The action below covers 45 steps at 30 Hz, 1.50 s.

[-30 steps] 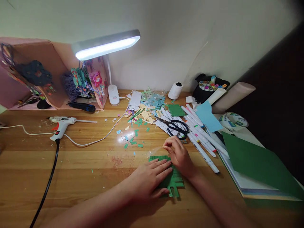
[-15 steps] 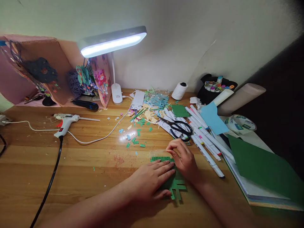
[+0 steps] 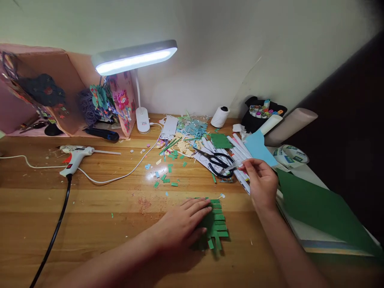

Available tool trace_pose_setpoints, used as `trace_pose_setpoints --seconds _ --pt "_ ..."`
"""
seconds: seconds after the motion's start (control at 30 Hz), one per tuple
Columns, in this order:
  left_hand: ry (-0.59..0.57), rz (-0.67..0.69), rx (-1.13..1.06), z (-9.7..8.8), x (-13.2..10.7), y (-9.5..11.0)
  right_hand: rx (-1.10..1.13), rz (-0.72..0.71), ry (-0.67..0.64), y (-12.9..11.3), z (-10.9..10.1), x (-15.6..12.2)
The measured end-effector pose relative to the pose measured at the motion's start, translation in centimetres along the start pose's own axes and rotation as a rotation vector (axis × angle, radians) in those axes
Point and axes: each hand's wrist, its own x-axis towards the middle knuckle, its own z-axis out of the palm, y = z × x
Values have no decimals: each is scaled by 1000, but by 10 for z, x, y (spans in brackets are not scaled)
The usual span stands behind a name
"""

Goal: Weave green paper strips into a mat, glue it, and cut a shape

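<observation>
My left hand [image 3: 189, 222] lies flat, fingers stretched out, on a green paper piece [image 3: 220, 228] with edges cut into strips. The hand covers the left part of the paper. Raised over the markers, my right hand [image 3: 262, 182] pinches a thin clear strip [image 3: 237, 165], which looks like plastic film or tape. Just beyond that strip, black-handled scissors [image 3: 220, 162] rest partly open on the markers [image 3: 237, 148] and a white drawn-on sheet [image 3: 204, 160]. A small green square [image 3: 220, 141] sits behind the scissors.
Paper scraps [image 3: 186, 140] are heaped at the back. A glue gun [image 3: 73, 158] and its black cord [image 3: 57, 228] lie on the left. A lit lamp [image 3: 138, 58] overhangs the desk. Green sheets [image 3: 318, 212], a tape roll [image 3: 291, 156] and a thread spool [image 3: 220, 117] are at the right and back.
My right hand has moved right and away from the green paper, carrying the clear strip over the markers. My left hand stays on the paper. The view has shifted slightly.
</observation>
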Motion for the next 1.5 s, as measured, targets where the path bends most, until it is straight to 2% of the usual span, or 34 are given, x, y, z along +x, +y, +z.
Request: trace_pose_setpoints --seconds 0.1,0.2,0.3,0.4,0.5,0.6,0.77,0.83,0.93,1.03,1.27,1.37,1.5 --pt "138 -122 -3 -2 0 -1 67 30 1 1 -4 8" --pt "238 -243 -34 -4 1 -3 184 17 127 1 -16 23" --pt "258 -284 -64 -7 1 -3 290 -16 265 0 -32 37" --pt "248 -264 -76 -7 1 -5 306 -39 323 0 -44 45" --pt "234 -260 -86 -5 1 -7 245 -88 346 3 -55 51" --pt "224 -260 -91 -3 1 -9 39 -201 422 10 -70 63" --pt "230 -248 -85 -2 1 -10 -148 -278 533 18 -101 101" --pt "238 -244 -77 -1 1 -10 -233 -282 492 18 -111 117" --pt "263 -249 -64 0 1 -11 -365 -235 291 18 -123 139" --pt "274 -250 -56 1 1 -12 -478 -209 172 23 -133 153" --pt "283 -256 -63 0 0 -10 -667 -80 56 47 -150 164" --pt "283 -256 -64 0 0 -10 -754 -30 36 52 -150 160" --pt "281 -255 -60 1 0 -11 -855 -37 58 49 -143 156"
